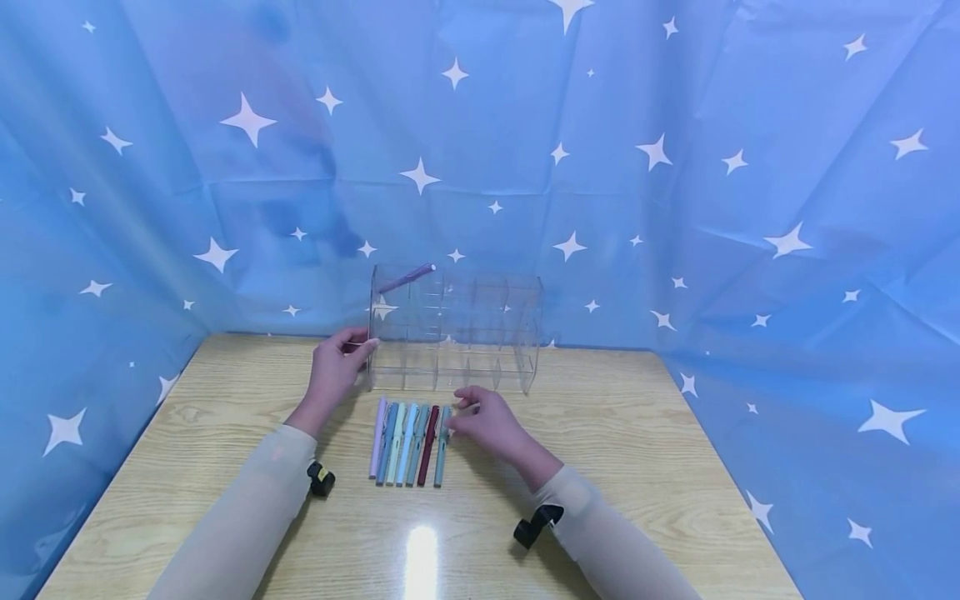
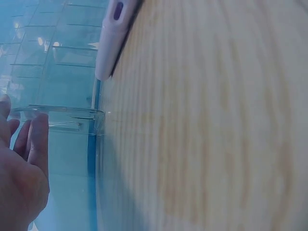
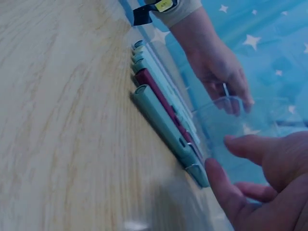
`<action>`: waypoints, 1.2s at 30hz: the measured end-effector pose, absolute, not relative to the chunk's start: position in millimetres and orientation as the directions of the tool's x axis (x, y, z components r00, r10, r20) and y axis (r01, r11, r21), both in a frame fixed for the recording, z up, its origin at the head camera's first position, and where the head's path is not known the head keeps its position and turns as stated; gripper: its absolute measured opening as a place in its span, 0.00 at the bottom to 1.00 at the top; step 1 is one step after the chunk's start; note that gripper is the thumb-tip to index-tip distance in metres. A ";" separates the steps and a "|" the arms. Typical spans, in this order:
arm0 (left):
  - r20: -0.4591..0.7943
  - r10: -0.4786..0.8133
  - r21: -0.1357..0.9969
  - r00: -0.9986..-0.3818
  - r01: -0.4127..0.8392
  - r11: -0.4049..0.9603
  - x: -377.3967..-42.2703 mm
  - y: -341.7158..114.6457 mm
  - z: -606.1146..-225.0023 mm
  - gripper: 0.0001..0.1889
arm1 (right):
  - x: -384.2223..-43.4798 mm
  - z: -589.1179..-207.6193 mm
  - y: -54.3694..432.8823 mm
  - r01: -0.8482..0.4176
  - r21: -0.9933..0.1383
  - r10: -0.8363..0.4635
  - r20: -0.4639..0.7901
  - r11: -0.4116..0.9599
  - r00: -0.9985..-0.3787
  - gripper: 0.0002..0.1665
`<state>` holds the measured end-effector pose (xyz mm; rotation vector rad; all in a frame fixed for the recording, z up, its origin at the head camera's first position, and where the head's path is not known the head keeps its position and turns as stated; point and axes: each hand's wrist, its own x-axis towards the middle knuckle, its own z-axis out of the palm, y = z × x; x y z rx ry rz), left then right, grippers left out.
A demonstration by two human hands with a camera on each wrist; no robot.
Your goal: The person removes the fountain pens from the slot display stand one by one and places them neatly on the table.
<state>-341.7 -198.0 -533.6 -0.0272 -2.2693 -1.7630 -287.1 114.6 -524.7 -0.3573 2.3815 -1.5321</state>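
Note:
A clear compartmented organizer [image 1: 457, 379] stands at the back of the table. My left hand [image 1: 336, 367] holds its left side wall, thumb at the front edge and fingers along the outside. A purple pen [image 1: 405, 278] leans in its upper left compartment. In front lie several capped pens side by side, from a lilac pen [image 1: 377, 437] at the left to a dark red pen [image 1: 428, 446] and a green pen [image 3: 166, 125] at the right. My right hand [image 1: 491, 425] is beside the green pen's far end, thumb and index finger apart, with nothing held between them.
The wooden table [image 1: 637, 467] runs up to a blue star-printed curtain [image 1: 600, 167] behind and at both sides. Black straps with small devices are on both sleeves, including the right strap [image 1: 538, 525].

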 end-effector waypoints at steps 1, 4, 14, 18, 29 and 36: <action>0.221 -0.147 0.949 -0.964 0.178 0.260 -341.7 -197.9 -533.6 0.23 | -287.0 -523.6 114.5 -0.053 -0.921 -0.358 -0.096 0.386 -0.929 0.37; 0.218 -0.147 0.950 -0.965 0.176 0.258 -340.8 -197.8 -533.1 0.23 | -288.6 -520.4 113.3 -0.076 -0.931 -0.345 -0.056 0.357 -0.937 0.34; 0.221 -0.149 0.951 -0.964 0.179 0.251 -338.3 -197.9 -531.0 0.21 | -308.1 -489.6 89.8 -0.313 -0.903 -0.147 0.281 0.294 -0.948 0.21; 0.226 -0.149 0.951 -0.963 0.185 0.249 -337.9 -198.4 -530.8 0.21 | -322.1 -472.3 74.1 -0.344 -0.907 -0.110 0.327 0.241 -0.939 0.24; 0.203 -0.149 0.957 -0.968 0.163 0.240 -338.4 -197.9 -531.2 0.19 | -366.2 -435.9 30.4 -0.373 -0.913 -0.059 0.368 0.164 -0.928 0.34; 0.203 -0.140 0.956 -0.969 0.165 0.244 -339.0 -197.6 -532.2 0.22 | -391.8 -427.9 9.4 -0.356 -0.934 -0.043 0.355 0.036 -0.934 0.26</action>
